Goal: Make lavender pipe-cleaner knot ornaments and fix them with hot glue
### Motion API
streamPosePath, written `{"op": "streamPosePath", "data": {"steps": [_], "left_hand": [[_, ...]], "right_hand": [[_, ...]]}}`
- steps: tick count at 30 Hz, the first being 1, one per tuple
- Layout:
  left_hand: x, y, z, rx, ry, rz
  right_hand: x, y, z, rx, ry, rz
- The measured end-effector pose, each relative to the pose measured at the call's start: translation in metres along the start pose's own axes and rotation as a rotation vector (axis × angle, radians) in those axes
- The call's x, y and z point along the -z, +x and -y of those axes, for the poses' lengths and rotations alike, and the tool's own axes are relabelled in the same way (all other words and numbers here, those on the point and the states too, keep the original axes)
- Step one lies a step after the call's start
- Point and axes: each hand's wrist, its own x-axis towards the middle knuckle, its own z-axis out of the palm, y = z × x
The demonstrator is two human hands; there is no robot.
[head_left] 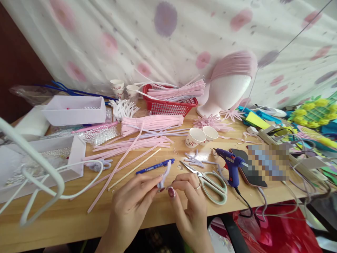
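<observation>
My left hand (133,200) and my right hand (191,203) meet over the front edge of the wooden table (65,218). Together they pinch a short pale lilac pipe cleaner piece (163,177), bent and sticking up between the fingertips. A blue pen (155,166) lies just behind the hands. Pale green scissors (209,181) rest beside my right hand. Long pink pipe cleaners (131,144) lie spread across the table to the left and behind.
A blue glue gun (231,165) and a phone (247,172) lie to the right. Two paper cups (201,135), a red basket (168,103) of pink stems, a foam head (226,88), white trays (76,109) with beads and a white wire rack (39,179) surround the work spot.
</observation>
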Motion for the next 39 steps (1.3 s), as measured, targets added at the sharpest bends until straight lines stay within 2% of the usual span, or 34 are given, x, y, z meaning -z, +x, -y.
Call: {"op": "streamPosePath", "data": {"steps": [4,12,21,27,31,39], "left_hand": [[-0.002,-0.001,-0.004,-0.065,0.049,0.025],[0.003,-0.005,-0.004,0.102,0.007,0.176],[0.001,-0.004,0.000,0.071,0.023,0.178],[-0.004,-0.004,-0.003,0.081,0.026,0.112],[-0.007,-0.006,-0.003,0.083,0.047,0.074],[-0.004,-0.010,0.002,-0.100,0.121,0.038]], "right_hand": [[0.000,-0.001,0.001,-0.022,0.058,0.104],[0.002,-0.002,-0.003,0.003,0.085,0.180],[0.001,-0.005,0.002,0.012,0.085,0.164],[0.000,-0.004,0.001,-0.001,0.120,0.131],[0.003,-0.003,0.002,-0.064,0.141,0.166],[-0.002,-0.007,0.010,-0.077,0.103,0.112]]}}
